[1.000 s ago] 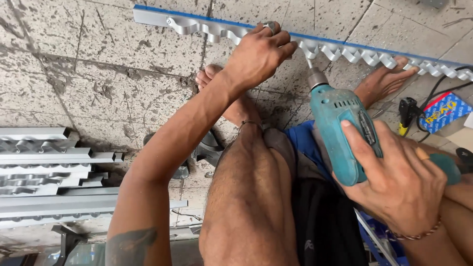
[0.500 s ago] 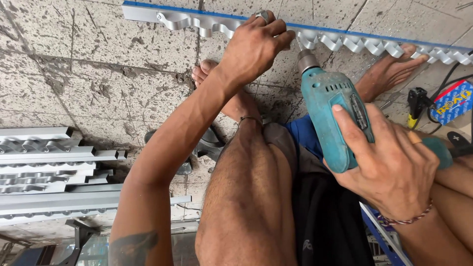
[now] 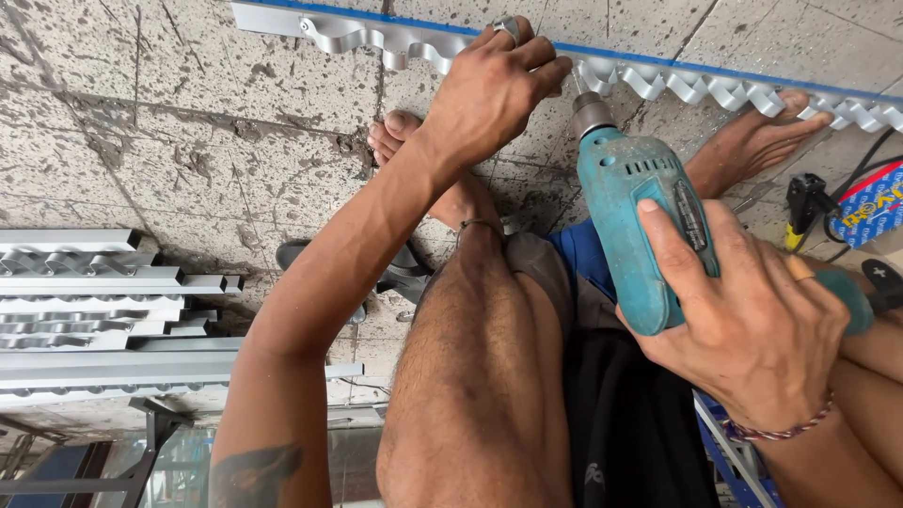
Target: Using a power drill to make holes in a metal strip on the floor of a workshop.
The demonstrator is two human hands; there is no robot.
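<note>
We see our right hand point(image 3: 743, 329) wrapped closed around the grip of a teal power drill point(image 3: 640, 235), the forefinger laid out straight along the side of its body rather than curled. The drill is a worn, scuffed thing: a blue-green plastic housing with a row of cooling slots near the front, a dark label on its flank, and a grey metal chuck point(image 3: 591, 111) at the nose. Its long axis runs from our right hand up and slightly to the left, away from us, so the nose points toward the aluminium rail point(image 3: 715, 89) lying on the tiled floor point(image 3: 188, 141) beyond both hands. The bit itself is mostly hidden behind our left hand, so we cannot tell whether it touches the rail.

Our left hand point(image 3: 494, 89) sits just left of the chuck, fingers bent and pressed down over the rail, holding it against the floor. The rail is long and silvery, with a blue strip along its far edge and a wavy, scalloped near edge; it stretches sideways past both hands. A bare foot point(image 3: 752, 141) rests on it to the right of the drill.

Well to the left of our left arm lies a stack of similar aluminium profiles point(image 3: 103, 310).
</note>
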